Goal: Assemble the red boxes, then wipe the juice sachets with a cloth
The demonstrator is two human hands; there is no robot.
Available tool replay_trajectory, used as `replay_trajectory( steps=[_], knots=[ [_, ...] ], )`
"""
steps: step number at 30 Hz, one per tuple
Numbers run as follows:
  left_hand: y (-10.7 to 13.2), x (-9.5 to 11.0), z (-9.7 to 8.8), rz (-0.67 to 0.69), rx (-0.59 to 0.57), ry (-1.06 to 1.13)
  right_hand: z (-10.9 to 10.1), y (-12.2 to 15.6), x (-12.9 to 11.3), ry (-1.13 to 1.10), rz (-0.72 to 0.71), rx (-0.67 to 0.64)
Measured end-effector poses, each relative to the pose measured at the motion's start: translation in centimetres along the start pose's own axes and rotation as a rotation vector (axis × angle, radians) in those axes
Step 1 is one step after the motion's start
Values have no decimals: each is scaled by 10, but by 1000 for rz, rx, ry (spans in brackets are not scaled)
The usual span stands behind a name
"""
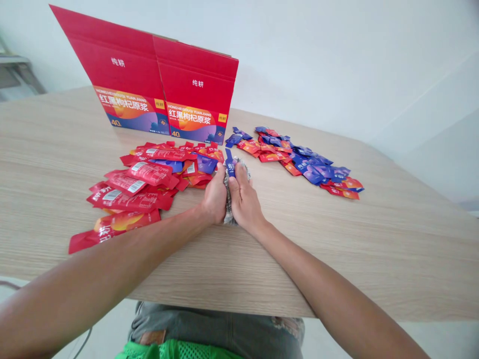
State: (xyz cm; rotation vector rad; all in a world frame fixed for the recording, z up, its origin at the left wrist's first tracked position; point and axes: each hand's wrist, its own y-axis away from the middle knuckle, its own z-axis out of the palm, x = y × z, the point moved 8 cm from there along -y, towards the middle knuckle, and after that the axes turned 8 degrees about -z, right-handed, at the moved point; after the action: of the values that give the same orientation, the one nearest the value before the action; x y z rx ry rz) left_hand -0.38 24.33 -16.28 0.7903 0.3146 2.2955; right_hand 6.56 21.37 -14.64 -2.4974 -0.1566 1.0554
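Note:
My left hand (pixel 214 197) and my right hand (pixel 244 200) are pressed together at the middle of the wooden table (pixel 337 239). Both are closed around a grey-white cloth (pixel 228 209) and a blue sachet (pixel 230 164) whose top sticks up between my thumbs. A heap of red sachets (pixel 142 189) lies just left of my hands. A second heap of blue and red sachets (pixel 299 162) lies to the right and further back.
Two red cardboard boxes (pixel 160 85) with white and orange print stand upright at the back of the table, behind the left heap. The near table edge runs just in front of my lap. A white wall stands behind the table.

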Motion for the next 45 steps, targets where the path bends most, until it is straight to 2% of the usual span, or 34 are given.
replay_trajectory(
  steps=[2,5,12,15,18,20,22,25,27,29,36,45],
  knots=[
    [-3,6,-4,43,9,-5,2,3,-10,-11,-38,-16],
    [-8,12,-6,30,-18,-21,2,9,-25,-21,-78,-38],
    [-17,24,-12,63,-11,-35,-7,18,-53,-127,-220,-80],
    [-18,24,-11,19,-30,-56,-20,14,-47,-307,-225,-15],
    [-13,19,-7,-50,-31,-82,-32,7,-26,-561,-130,113],
    [-6,13,1,-96,-55,-75,-36,3,-10,-627,-84,186],
    [1,7,7,-130,-62,-57,-39,1,1,-491,-92,259],
    [6,1,10,-142,-43,-47,-42,2,3,-86,-183,336],
    [6,0,7,-121,-22,-41,-37,3,-2,105,-238,317],
    [5,0,3,-89,1,-29,-28,5,-7,187,-268,261],
    [1,11,-6,21,60,-13,-10,14,-34,186,-329,149],
    [-20,27,-11,87,-115,-102,-12,28,-62,63,-453,46]
  ],
)
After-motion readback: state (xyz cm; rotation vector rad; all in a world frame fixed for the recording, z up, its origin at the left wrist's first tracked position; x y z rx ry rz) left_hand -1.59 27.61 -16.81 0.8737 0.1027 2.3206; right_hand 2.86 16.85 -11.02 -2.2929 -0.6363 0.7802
